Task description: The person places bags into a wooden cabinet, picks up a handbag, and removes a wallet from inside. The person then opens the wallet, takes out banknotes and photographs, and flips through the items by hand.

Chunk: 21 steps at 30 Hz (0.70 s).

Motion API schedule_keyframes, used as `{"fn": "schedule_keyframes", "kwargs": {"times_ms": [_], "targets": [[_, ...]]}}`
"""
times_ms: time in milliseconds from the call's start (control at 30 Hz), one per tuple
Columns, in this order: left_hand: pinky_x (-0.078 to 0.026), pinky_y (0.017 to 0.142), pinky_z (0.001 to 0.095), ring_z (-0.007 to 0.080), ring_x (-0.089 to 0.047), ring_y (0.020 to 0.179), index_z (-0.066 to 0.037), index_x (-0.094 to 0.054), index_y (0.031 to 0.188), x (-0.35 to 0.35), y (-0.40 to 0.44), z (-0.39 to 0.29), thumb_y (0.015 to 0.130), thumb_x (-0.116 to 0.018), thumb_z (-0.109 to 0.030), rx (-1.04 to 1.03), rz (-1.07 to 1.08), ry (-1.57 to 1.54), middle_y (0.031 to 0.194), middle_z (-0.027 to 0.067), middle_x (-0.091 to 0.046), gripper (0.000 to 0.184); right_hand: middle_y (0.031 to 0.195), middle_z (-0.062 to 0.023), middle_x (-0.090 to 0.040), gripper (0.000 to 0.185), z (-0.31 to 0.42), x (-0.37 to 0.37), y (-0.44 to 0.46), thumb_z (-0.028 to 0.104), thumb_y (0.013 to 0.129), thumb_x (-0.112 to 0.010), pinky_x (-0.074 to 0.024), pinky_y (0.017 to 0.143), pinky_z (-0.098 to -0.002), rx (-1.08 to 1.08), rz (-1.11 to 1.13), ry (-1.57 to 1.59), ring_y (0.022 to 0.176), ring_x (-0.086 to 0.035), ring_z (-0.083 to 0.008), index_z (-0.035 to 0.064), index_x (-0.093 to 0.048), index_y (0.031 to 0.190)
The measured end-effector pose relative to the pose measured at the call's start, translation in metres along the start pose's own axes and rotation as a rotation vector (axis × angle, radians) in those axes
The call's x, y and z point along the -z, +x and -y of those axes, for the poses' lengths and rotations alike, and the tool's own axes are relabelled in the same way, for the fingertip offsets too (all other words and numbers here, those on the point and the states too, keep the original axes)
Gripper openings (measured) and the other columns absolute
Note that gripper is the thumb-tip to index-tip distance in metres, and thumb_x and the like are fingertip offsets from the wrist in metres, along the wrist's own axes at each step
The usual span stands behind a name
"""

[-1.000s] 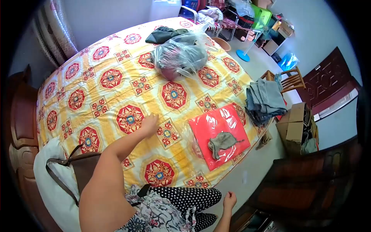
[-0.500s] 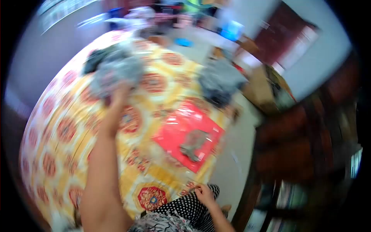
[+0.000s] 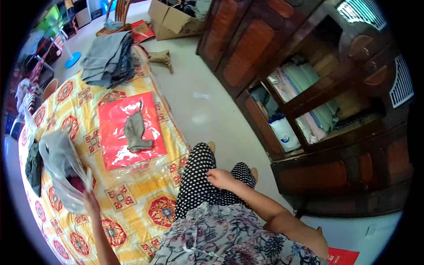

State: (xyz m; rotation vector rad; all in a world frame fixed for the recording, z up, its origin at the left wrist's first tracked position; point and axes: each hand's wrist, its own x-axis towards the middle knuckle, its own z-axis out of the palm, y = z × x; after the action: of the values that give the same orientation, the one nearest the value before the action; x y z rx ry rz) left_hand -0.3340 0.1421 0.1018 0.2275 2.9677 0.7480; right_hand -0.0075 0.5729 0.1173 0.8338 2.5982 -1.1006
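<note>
My left hand (image 3: 91,203) grips the edge of a clear plastic bag (image 3: 75,201) on the bed. Folded grey clothing (image 3: 62,152) and something dark red show through the bag. Beside it, at the left, lies a dark folded garment (image 3: 33,168). My right hand (image 3: 220,179) is closed in a loose curl over my polka-dot trousers, with nothing seen in it. A shiny red package (image 3: 112,128) in clear plastic lies on the bed between the hands, and a grey-brown sock-like piece of cloth (image 3: 134,130) rests on it.
The bed has a yellow and red patterned sheet (image 3: 119,196). A grey folded clothes stack (image 3: 104,55) sits at its far edge. Beyond are a cardboard box (image 3: 174,20) and a wooden chair (image 3: 115,20). A dark wooden cabinet (image 3: 324,187) with folded fabrics stands right.
My view has swung to the right, bringing the cabinet in. My left arm, earlier stretched forward to the bagged grey clothing, is now drawn nearer. My right hand stays by the trousers.
</note>
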Motion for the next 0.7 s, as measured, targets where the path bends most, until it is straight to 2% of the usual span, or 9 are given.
{"fn": "schedule_keyframes", "kwargs": {"times_ms": [67,133,167,267,367,433,467,600,700], "targets": [[-0.039,0.074,0.0348,0.0219,-0.051,0.084,-0.003,-0.051,0.099,-0.045,-0.065,-0.029,0.088,-0.040,-0.028,0.234,0.145,-1.510,0.093,0.0083,-0.055,0.029,0.087,-0.0149,-0.059,0.023,0.029,-0.003,0.003,0.022,0.076,-0.050,-0.0447,0.070,-0.0393,0.123,0.058,-0.017,0.082,-0.057,-0.0308,0.0053,-0.057,0.090],[-0.040,0.076,0.0294,0.0145,-0.049,0.089,-0.007,-0.049,0.107,-0.059,-0.133,-0.089,0.088,-0.037,-0.028,0.161,0.485,-1.337,0.101,0.0019,-0.052,0.031,0.091,-0.0126,-0.059,0.029,0.055,-0.009,0.009,0.021,0.075,-0.056,-0.0454,0.071,-0.0345,0.279,0.207,0.008,0.078,-0.058,-0.0252,0.0048,-0.054,0.099],[-0.043,0.066,0.0286,0.0138,-0.052,0.083,-0.007,-0.053,0.102,-0.063,-0.164,-0.131,0.087,-0.038,-0.026,0.300,0.546,-1.076,0.094,0.0055,-0.055,0.028,0.092,-0.0112,-0.059,0.033,0.069,-0.012,0.010,0.019,0.074,-0.059,-0.0455,0.072,-0.0353,0.368,0.334,0.146,0.079,-0.057,-0.0227,0.0038,-0.053,0.102],[-0.044,0.064,0.0380,0.0291,-0.055,0.075,0.002,-0.051,0.090,-0.083,-0.197,-0.230,0.083,-0.046,-0.017,-0.249,0.569,-0.884,0.081,0.0184,-0.057,0.021,0.099,-0.0088,-0.055,0.042,0.085,-0.020,0.006,0.011,0.066,-0.068,-0.0435,0.079,-0.0307,0.382,0.795,0.423,0.089,-0.053,-0.0163,0.0031,-0.050,0.104],[-0.043,0.068,0.0370,0.0337,-0.053,0.082,-0.003,-0.050,0.098,-0.032,-0.201,-0.281,0.076,-0.056,-0.017,-0.574,0.443,-0.609,0.085,0.0190,-0.053,0.026,0.110,-0.0085,-0.049,0.061,0.068,-0.007,0.000,0.010,0.067,-0.068,-0.0402,0.085,-0.0311,0.428,0.694,0.357,0.099,-0.047,-0.0165,0.0056,-0.039,0.120],[-0.043,0.069,0.0368,0.0322,-0.054,0.083,-0.003,-0.049,0.100,-0.021,-0.197,-0.263,0.074,-0.058,-0.018,-0.601,0.338,-0.548,0.088,0.0178,-0.054,0.030,0.114,-0.0085,-0.047,0.068,0.069,0.010,-0.011,0.009,0.067,-0.068,-0.0395,0.085,-0.0308,0.404,0.634,0.382,0.102,-0.045,-0.0169,0.0061,-0.034,0.125],[-0.043,0.069,0.0367,0.0306,-0.054,0.084,-0.004,-0.048,0.102,-0.015,-0.198,-0.258,0.072,-0.060,-0.018,-0.665,0.251,-0.464,0.091,0.0166,-0.054,0.035,0.117,-0.0081,-0.044,0.072,0.066,0.025,-0.023,0.009,0.066,-0.068,-0.0385,0.086,-0.0308,0.294,0.623,0.608,0.104,-0.043,-0.0171,0.0067,-0.030,0.128],[-0.036,0.085,0.0422,0.0317,-0.046,0.102,-0.005,-0.045,0.113,0.004,-0.153,-0.218,0.065,-0.068,-0.026,-0.578,-0.260,-0.021,0.113,0.0154,-0.048,0.057,0.120,-0.0070,-0.042,0.074,0.056,0.029,-0.029,0.011,0.066,-0.068,-0.0357,0.087,-0.0306,0.214,0.436,0.872,0.108,-0.040,-0.0174,0.0072,-0.029,0.128],[-0.030,0.093,0.0431,0.0317,-0.040,0.110,-0.005,-0.040,0.120,-0.004,-0.106,-0.217,0.060,-0.071,-0.032,-0.492,-0.257,0.120,0.116,0.0156,-0.046,0.073,0.119,-0.0111,-0.044,0.069,0.078,0.019,-0.025,0.021,0.068,-0.069,-0.0344,0.089,-0.0318,0.411,0.228,0.560,0.110,-0.041,-0.0198,0.0018,-0.034,0.124]]}}
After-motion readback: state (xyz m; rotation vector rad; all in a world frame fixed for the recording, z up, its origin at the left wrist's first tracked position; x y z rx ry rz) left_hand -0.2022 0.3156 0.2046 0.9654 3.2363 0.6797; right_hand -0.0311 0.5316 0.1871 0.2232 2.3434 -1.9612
